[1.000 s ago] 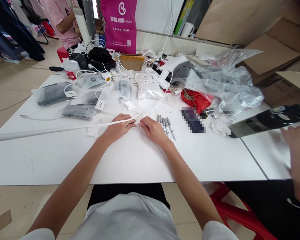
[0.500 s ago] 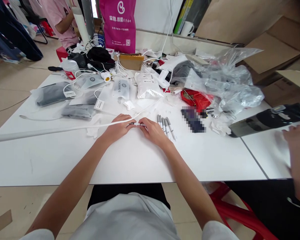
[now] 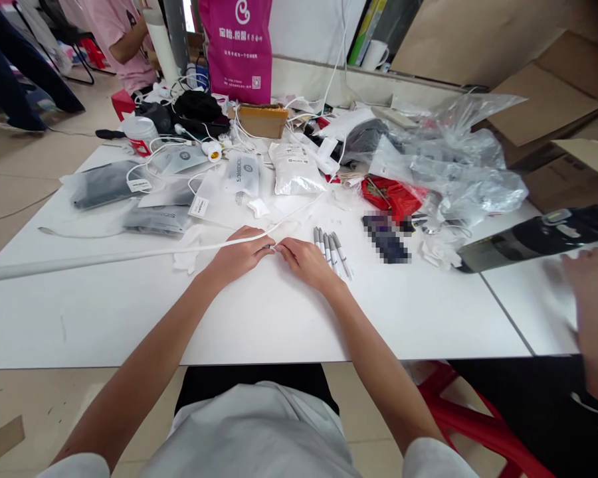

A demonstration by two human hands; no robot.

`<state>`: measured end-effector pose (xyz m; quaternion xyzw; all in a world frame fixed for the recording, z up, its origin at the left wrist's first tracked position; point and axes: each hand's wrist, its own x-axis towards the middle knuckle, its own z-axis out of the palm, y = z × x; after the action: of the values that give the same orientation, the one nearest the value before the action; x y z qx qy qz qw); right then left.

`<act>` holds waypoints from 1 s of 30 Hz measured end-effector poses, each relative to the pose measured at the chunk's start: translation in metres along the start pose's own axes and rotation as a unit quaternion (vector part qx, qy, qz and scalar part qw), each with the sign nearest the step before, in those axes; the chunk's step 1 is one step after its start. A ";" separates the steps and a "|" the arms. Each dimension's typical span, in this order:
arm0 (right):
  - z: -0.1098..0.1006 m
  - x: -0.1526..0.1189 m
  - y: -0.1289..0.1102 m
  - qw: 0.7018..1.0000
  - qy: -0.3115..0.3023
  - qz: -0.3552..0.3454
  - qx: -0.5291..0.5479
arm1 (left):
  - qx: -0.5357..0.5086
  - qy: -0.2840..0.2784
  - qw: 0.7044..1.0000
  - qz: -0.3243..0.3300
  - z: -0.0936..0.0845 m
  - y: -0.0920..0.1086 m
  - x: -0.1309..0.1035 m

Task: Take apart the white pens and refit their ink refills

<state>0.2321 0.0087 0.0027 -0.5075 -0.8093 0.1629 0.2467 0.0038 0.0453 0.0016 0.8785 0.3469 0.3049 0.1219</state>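
Over the white table (image 3: pixel 279 318), my left hand (image 3: pixel 242 255) and my right hand (image 3: pixel 303 259) meet fingertip to fingertip. Both are closed in a pinch around something small between them, mostly covered by the fingers; a grey bit shows at the left fingertips. What it is I cannot make out. Just right of my right hand lie several grey and white pens (image 3: pixel 335 251) side by side. A white cable (image 3: pixel 179 251) passes in front of the view, across the back of my left hand.
Packaged pouches (image 3: pixel 157 219) lie at the left, a white packet (image 3: pixel 296 169) behind my hands. Red cloth (image 3: pixel 391 199), clear plastic wrap (image 3: pixel 453 166) and a dark bottle (image 3: pixel 538 239) are at the right. Another person's hand (image 3: pixel 595 279) rests at the far right edge.
The fingertips of my hands have drawn closer together, and less of the small thing between them shows. At the far left, a person's legs have shifted.
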 end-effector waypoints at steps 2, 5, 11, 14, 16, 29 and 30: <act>0.000 0.001 0.001 1.000 0.023 0.001 -0.008 | 0.007 0.012 1.000 -0.015 -0.001 -0.005 0.001; 0.000 0.002 0.003 0.998 0.058 -0.003 -0.033 | 0.004 -0.011 1.000 -0.022 -0.003 -0.014 0.004; -0.002 0.004 0.005 0.995 0.043 0.047 0.075 | 0.002 0.025 1.000 0.012 -0.005 -0.016 0.006; -0.002 0.005 0.005 0.988 0.070 0.053 0.123 | 0.005 0.050 0.999 -0.012 -0.006 -0.017 0.006; -0.003 0.005 0.005 0.988 0.100 0.034 0.112 | -0.009 0.045 0.999 -0.020 -0.007 -0.021 0.006; -0.014 0.009 0.003 0.854 0.134 0.138 0.483 | -0.088 0.102 0.991 0.019 -0.009 -0.011 0.007; -0.012 0.011 0.003 0.826 0.159 0.136 0.523 | -0.087 0.092 0.992 0.009 -0.008 -0.008 0.007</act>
<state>0.2376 0.0200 0.0135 -0.4262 -0.4750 0.5114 0.5756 -0.0016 0.0555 0.0081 0.8359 0.3206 0.4149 0.1625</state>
